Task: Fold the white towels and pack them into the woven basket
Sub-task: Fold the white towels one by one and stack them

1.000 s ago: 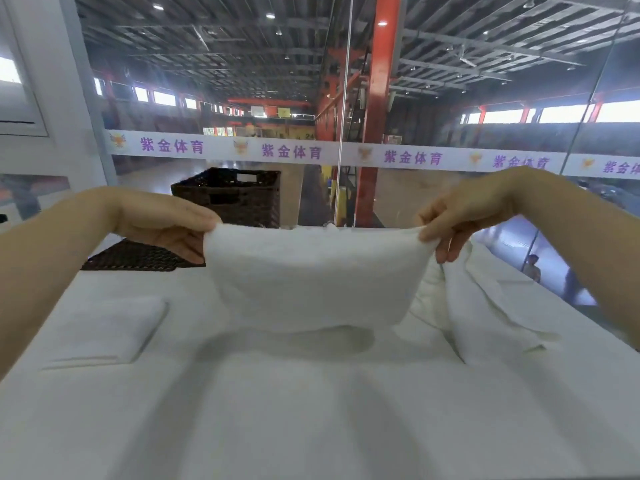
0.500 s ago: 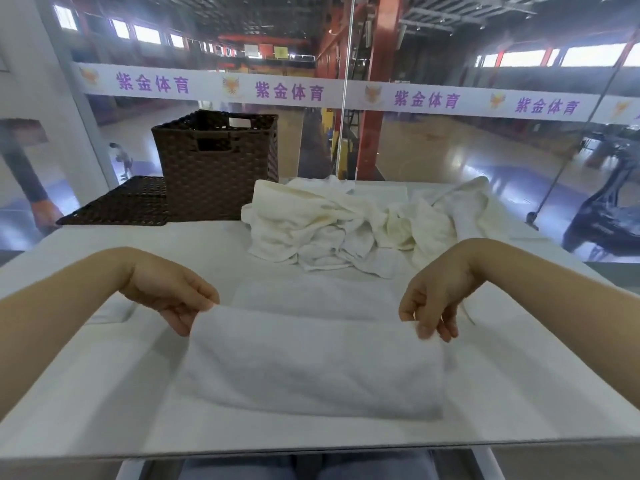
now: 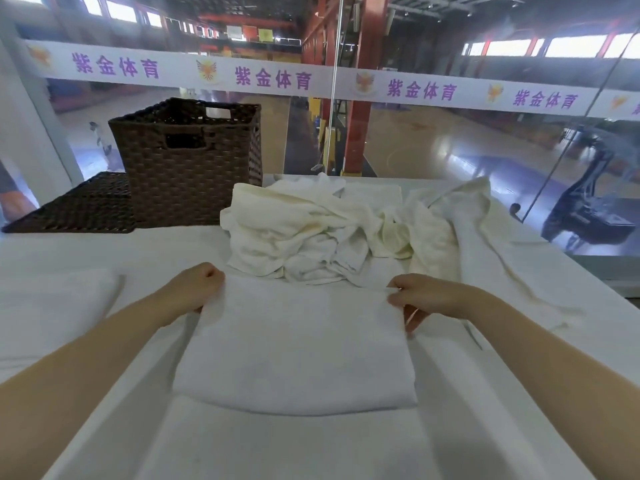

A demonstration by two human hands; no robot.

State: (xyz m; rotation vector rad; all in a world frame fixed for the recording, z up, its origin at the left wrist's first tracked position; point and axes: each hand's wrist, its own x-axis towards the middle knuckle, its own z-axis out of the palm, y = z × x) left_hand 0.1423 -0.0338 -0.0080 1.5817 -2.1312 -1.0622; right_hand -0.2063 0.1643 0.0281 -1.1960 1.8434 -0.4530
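Folded white terry towel: flat on the white table, nearest the wearer. Left hand: pinching its far left corner. Right hand: pinching its far right corner, fingers curled under the edge. Heap of crumpled white towels: just beyond the folded one, unfolded. Dark brown woven rectangular basket: far left on the table, upright, contents hidden. Flat woven lid: beside the basket's left. Another folded white towel: at the left edge.
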